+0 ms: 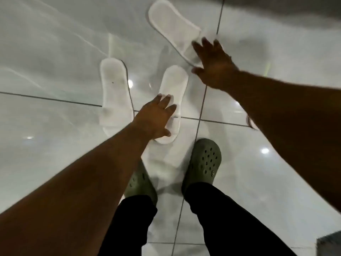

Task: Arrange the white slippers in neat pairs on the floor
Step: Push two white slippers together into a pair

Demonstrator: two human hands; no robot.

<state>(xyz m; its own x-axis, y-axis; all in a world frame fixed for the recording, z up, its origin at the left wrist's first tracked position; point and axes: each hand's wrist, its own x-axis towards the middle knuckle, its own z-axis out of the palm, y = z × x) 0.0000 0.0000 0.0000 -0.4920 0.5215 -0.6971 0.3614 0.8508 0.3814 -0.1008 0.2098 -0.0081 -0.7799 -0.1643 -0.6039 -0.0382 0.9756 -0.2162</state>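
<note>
Glossy pale floor tiles (55,145), dark grout lines. Left slipper (114,93): lying flat, untouched. Middle slipper (173,85): beside it, left hand (155,119) spread flat on its toe end, gripping nothing. Far slipper (171,26): angled, right hand (214,65) open, fingers splayed over its toe end. Green clogs (204,163): nearest the camera.

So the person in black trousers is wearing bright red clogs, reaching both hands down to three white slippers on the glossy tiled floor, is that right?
Not quite: the perforated clogs are dull green, not red, as the head view shows. The rest holds: black trousers, the left hand on the middle white slipper, the right hand at the farthest white slipper, and a third white slipper to the left, on the glossy tiled floor.
</note>
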